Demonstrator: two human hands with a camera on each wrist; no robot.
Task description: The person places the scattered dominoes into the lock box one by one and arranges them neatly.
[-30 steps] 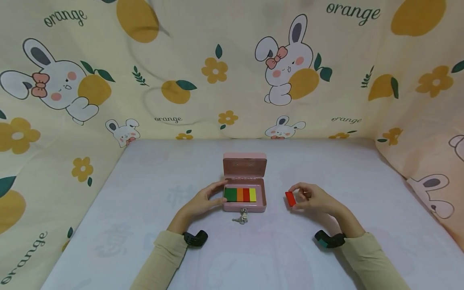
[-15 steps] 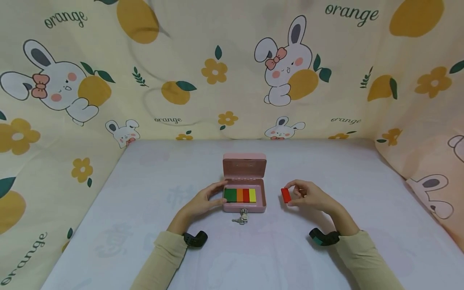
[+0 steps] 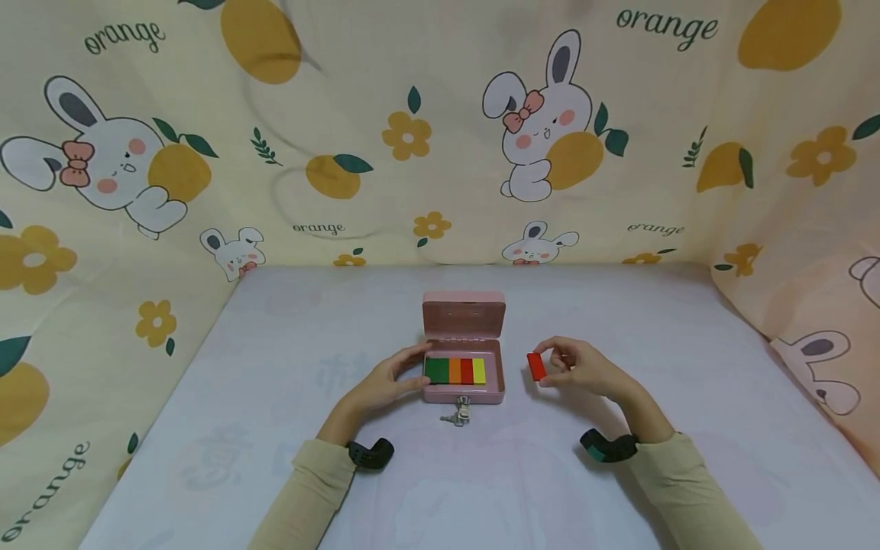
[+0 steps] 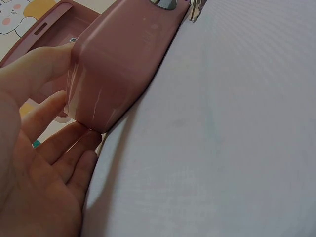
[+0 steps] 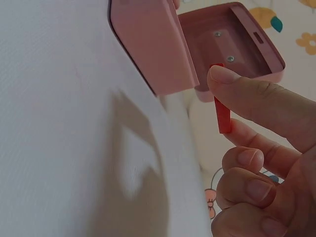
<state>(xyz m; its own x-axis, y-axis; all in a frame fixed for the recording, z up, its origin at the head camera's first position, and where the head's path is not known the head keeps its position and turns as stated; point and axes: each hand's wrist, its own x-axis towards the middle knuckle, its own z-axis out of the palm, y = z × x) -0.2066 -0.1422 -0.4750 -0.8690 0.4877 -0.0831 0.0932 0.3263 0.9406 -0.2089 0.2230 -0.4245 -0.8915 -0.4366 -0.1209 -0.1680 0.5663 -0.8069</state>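
Note:
A small pink metal cash box [image 3: 499, 374] sits on the table with its lid [image 3: 464, 319] raised. Side by side inside lie green [image 3: 437, 371], orange [image 3: 455, 371], red [image 3: 467, 371] and yellow [image 3: 480, 371] blocks, leaving bare floor at the right end. My left hand [image 3: 385, 382] holds the box by its left end, thumb over the rim; the left wrist view shows the other fingers against the outer side wall [image 4: 106, 84]. To the right of the box, my right hand [image 3: 587, 370] pinches a red block [image 5: 222, 111] by its ends, between thumb and index finger, above the table.
Keys [image 3: 454, 418] hang from the lock on the front of the box. White cloth covers the table [image 3: 522, 473]. A printed curtain [image 3: 412, 76] rises behind it and along both sides. Each wrist wears a black camera band [image 3: 371, 453].
My right hand has moved left towards the box, and slightly away from me, with the red block in its pinch. The left hand and the box have stayed in place.

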